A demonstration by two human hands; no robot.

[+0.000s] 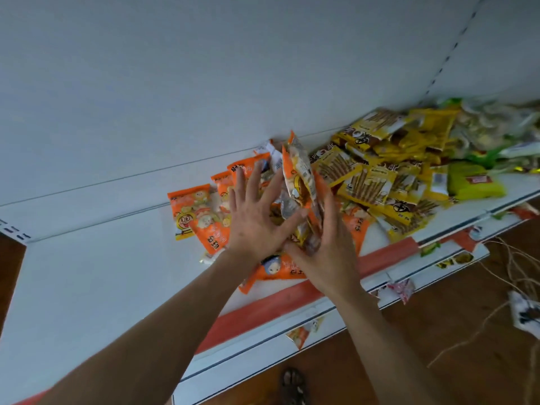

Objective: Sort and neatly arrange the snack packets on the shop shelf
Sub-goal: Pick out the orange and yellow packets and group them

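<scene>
A bunch of orange snack packets (301,182) stands on edge between my two hands over the white shelf (87,273). My left hand (257,217) presses flat against the bunch's left side with fingers spread and straight. My right hand (327,252) cups the right side and bottom of the bunch, fingers wrapped under it. More orange cartoon packets (195,214) lie flat on the shelf to the left and below my hands. A heap of yellow stick-snack packets (377,173) lies to the right.
Green and pale packets (473,182) pile up at the far right of the shelf. A red price strip (277,305) runs along the front edge. Lower shelves (321,325) hold stray packets. Brown floor (438,331) with strings lies below. The shelf's left part is bare.
</scene>
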